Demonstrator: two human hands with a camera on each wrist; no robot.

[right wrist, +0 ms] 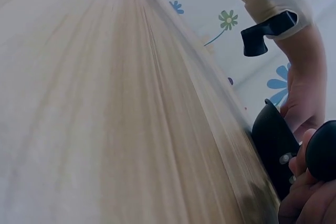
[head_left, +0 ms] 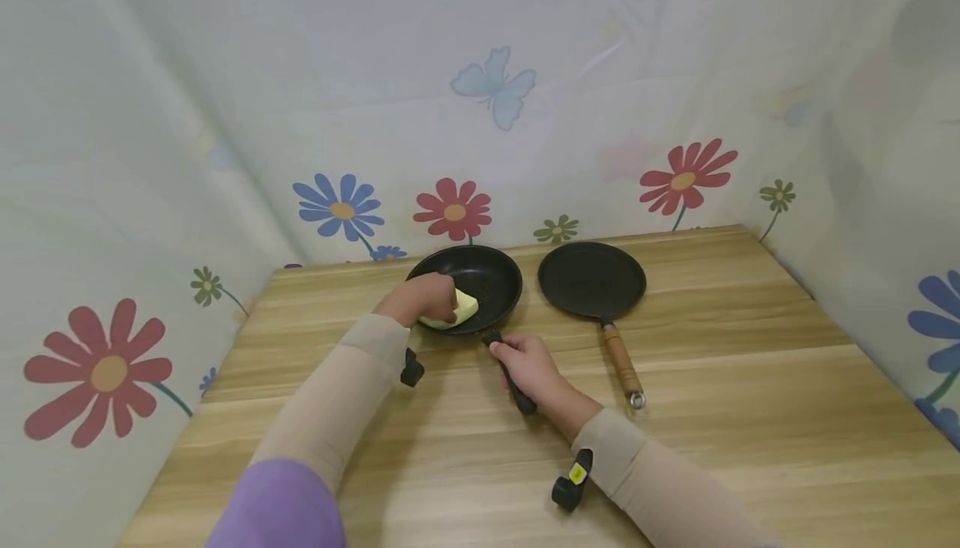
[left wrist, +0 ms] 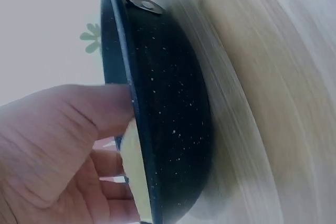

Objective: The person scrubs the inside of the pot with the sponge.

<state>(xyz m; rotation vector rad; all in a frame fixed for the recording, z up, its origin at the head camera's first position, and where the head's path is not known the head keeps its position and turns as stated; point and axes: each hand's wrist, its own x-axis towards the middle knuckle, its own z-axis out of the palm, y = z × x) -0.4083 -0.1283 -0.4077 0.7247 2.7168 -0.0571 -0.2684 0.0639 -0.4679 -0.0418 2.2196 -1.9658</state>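
A black speckled frying pan point(head_left: 491, 286) stands near the back of the wooden table. My right hand point(head_left: 531, 365) grips its black handle point(head_left: 521, 399), fingers wrapped round it near the pan. Reaching in over the left rim, my left hand point(head_left: 429, 298) holds a pale yellow cloth point(head_left: 467, 308) against the pan's inside. In the left wrist view the thumb and fingers of that hand point(left wrist: 68, 150) dip behind the rim, with the yellow cloth point(left wrist: 135, 174) showing along it; the fingertips are hidden by the pan wall.
To the right lies a flat black pan point(head_left: 592, 280) with a wooden handle point(head_left: 622, 361) pointing toward the front. The table point(head_left: 750, 381) ends at the back against a hanging sheet point(head_left: 375, 98) printed with flowers, which also closes off both sides.
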